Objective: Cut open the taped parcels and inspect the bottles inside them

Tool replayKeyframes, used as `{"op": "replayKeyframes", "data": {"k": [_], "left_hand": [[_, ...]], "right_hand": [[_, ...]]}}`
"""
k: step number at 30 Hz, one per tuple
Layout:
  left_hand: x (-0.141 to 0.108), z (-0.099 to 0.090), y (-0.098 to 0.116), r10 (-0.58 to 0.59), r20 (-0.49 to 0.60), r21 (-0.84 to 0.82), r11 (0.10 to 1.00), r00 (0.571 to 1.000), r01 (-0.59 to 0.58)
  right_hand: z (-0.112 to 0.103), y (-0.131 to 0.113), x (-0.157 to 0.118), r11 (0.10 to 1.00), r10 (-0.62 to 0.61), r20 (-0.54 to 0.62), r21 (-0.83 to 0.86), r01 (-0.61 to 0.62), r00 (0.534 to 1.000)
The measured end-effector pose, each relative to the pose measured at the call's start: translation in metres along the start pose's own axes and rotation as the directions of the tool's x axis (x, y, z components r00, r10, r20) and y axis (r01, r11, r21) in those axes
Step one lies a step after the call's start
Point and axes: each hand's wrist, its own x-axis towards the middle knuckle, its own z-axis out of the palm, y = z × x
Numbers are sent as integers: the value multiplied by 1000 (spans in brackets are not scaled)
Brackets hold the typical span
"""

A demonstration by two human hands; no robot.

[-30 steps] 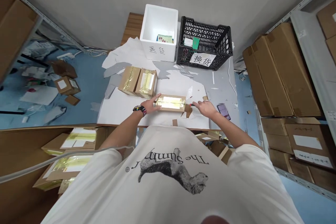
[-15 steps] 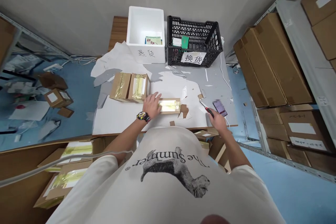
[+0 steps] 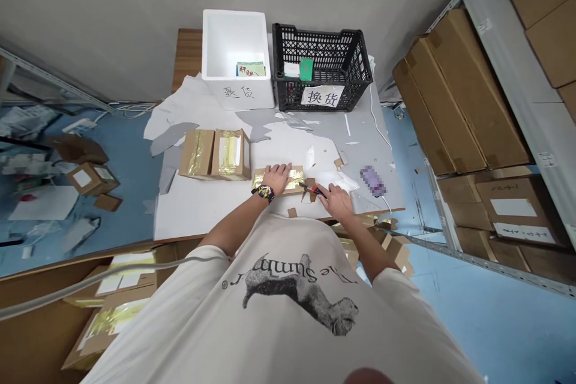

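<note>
- A grey-topped desk (image 3: 382,156), partly covered with torn white sheeting, carries everything below.
- A black plastic lattice crate (image 3: 355,87) is at the desk's far side, a white paper sign on its front.
- A white foam box (image 3: 216,87) sits just left of the crate, green printed packets inside.
- Two brown cardboard boxes with yellowish tape (image 3: 197,153) (image 3: 230,156) stand side by side on the left.
- A low, oblong brown cardboard box with shiny tape (image 3: 294,175) lies near the front edge, right of that pair.
- The left hand (image 3: 276,179) rests palm down on the low box; its grip is open, fingers spread.
- The right hand (image 3: 337,201) has its grip closed around the cutter's handle.
- A purple-screened phone (image 3: 372,181) lies right of that hand.
- The red-and-black-handled metal cutter (image 3: 317,191) points at the low box's right end.
- A small brown cardboard scrap (image 3: 292,212) lies at the front edge.
</note>
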Motion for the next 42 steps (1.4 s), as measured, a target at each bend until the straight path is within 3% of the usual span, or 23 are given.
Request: {"op": "replayKeyframes", "data": {"k": [8, 12, 22, 32, 38, 42], "left_hand": [[9, 10, -13, 126, 24, 23, 992, 992, -127], [12, 14, -23, 148, -38, -32, 988, 988, -149], [13, 20, -30, 185, -86, -53, 980, 979, -190], [23, 16, -35, 200, -117, -11, 979, 973, -202], [20, 15, -33, 172, -116, -3, 985, 978, -174], [13, 13, -34, 195, -127, -42, 979, 973, -201]], "right_hand": [[5, -18, 18, 1000, -3, -3, -26, 3, 1000], [5, -29, 32, 1000, -23, -16, -9, 23, 1000], [12, 20, 34, 993, -107, -38, -49, 105, 994], [12, -4, 57, 985, -156, -9, -74, 155, 988], [13, 38, 51, 999, 40, -89, 8, -39, 995], [20, 55, 45, 959, 170, -142, 251, -130, 975]]}}
